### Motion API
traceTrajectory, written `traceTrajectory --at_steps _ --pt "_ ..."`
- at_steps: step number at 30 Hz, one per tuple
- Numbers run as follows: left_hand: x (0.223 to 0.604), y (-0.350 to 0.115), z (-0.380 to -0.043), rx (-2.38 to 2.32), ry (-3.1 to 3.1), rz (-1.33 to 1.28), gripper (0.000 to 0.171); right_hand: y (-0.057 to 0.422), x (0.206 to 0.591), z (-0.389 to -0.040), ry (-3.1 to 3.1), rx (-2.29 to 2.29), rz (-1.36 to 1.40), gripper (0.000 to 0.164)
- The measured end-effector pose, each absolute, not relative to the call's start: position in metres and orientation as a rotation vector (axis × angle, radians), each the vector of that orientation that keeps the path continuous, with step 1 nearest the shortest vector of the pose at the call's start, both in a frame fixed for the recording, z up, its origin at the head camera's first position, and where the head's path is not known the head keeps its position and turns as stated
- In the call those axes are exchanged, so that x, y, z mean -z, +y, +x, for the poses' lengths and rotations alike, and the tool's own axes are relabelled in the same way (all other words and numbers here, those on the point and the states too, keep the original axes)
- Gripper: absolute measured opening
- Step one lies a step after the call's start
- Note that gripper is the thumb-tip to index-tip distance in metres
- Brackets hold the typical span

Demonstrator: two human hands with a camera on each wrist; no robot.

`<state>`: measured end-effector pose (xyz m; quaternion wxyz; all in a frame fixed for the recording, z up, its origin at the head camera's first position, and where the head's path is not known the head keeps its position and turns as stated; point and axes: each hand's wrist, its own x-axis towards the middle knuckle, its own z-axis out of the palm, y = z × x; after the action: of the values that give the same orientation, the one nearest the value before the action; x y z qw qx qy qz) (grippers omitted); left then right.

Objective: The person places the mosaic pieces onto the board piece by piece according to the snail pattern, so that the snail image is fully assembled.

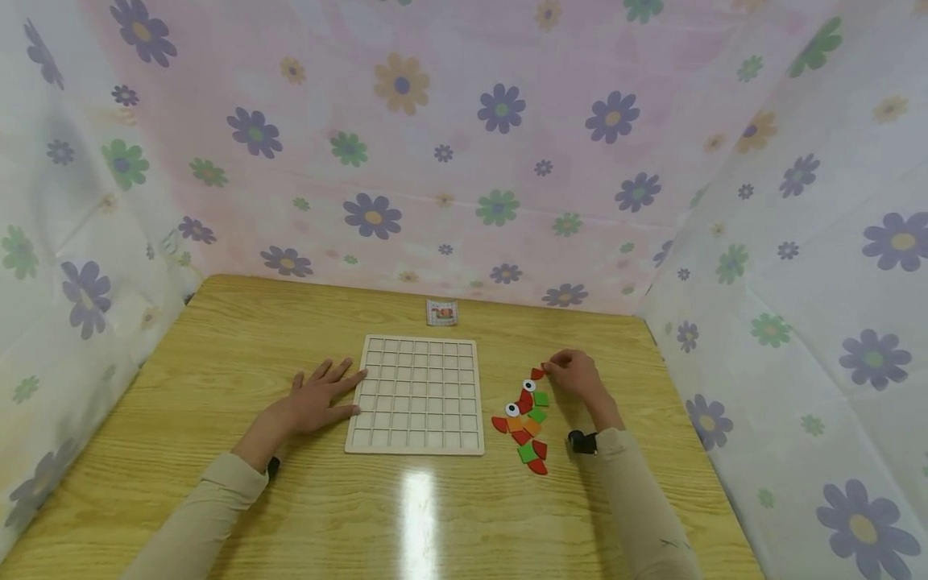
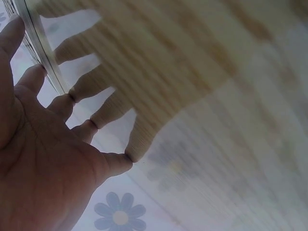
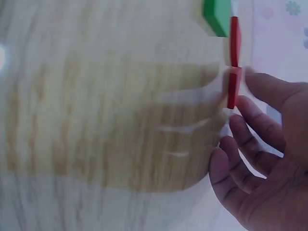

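My left hand (image 1: 315, 403) lies flat with its fingers spread, some fingertips touching the left edge of a wooden grid board (image 1: 416, 451). In the left wrist view the left palm (image 2: 48, 163) and its fingertips rest on the glossy tabletop. To the right of the board, my right hand (image 1: 576, 377) pinches a small red piece (image 3: 233, 89) between thumb and forefinger, down at the table. Close by lie a red quarter-round piece (image 1: 537, 374), two white discs with black pupils (image 1: 529, 386), green squares (image 1: 541, 399), orange squares (image 1: 532, 428) and more red pieces (image 1: 500, 424).
A small picture card (image 1: 442, 312) with a red figure lies behind the board. The wood-grain table (image 1: 326, 515) reflects a bright light at the front. Flowered cloth (image 1: 442, 185) hangs around the back and both sides.
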<state>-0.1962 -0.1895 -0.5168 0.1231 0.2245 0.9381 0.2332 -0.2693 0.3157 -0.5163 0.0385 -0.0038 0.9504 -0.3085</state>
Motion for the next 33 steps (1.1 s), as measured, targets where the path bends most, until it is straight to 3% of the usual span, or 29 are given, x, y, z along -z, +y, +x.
traceTrajectory --at_steps 7,21,33 --pt "0.518 -0.191 -0.196 -0.687 2.734 0.645 0.070 0.316 0.514 -0.268 2.940 0.972 -0.093 0.025" --pt "0.518 -0.189 -0.195 -0.703 2.733 0.639 0.070 0.316 0.512 -0.260 2.990 1.114 0.109 0.023" --pt "0.513 -0.188 -0.195 -0.702 2.730 0.642 0.069 0.330 0.518 -0.258 2.946 1.230 0.117 0.026"
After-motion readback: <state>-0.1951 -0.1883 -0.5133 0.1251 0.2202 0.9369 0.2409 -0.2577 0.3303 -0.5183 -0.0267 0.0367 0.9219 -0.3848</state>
